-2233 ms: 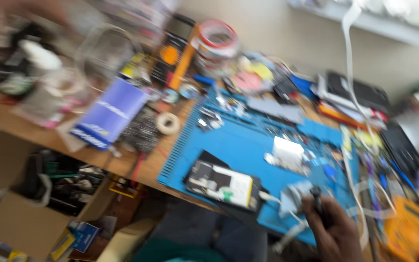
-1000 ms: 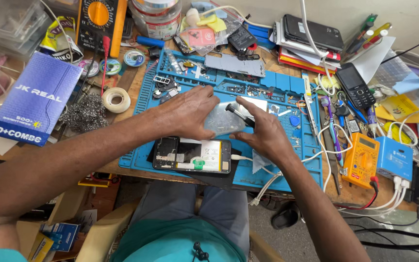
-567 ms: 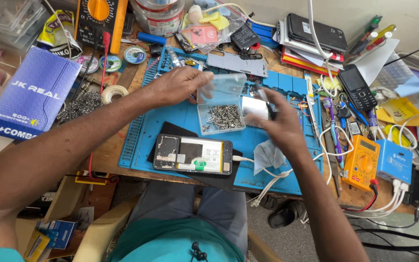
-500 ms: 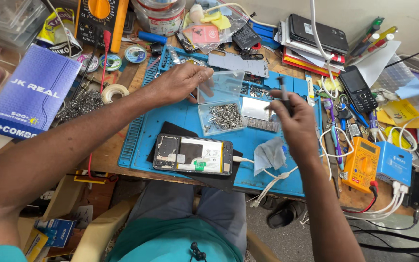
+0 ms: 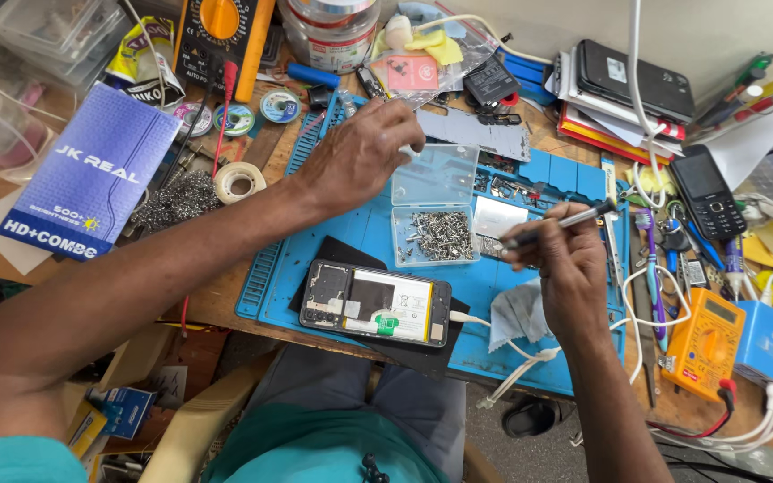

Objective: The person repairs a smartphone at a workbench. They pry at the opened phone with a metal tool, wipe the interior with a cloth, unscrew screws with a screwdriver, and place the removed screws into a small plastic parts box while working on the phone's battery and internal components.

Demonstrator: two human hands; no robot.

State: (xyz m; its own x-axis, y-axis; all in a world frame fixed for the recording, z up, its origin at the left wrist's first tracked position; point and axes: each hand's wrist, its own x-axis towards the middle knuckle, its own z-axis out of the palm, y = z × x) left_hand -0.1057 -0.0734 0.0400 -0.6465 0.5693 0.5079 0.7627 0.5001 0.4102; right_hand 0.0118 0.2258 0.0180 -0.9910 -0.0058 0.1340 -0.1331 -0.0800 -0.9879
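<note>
Head view: the right hand is pinching a slim screwdriver between closed fingertips, its tip pointing left toward the near right corner of a clear plastic box. The left hand is resting with fingers curled down on the far left edge of the box's raised lid; whether it is gripping the lid or only touching it cannot be told. The box is lying open on the blue work mat, its tray holding a heap of small screws. Just nearer the person than the box, an opened phone is lying back side up, close to the mat's near edge. Below the right hand a grey cloth and a white cable are crossing that edge. Right of the right hand, tweezers and tools are crowding the mat's right edge, with an orange multimeter beyond. Bare mat is showing only between the left forearm and the box. Left of the mat, a tape roll and a blue carton are lying on the wooden desk.
</note>
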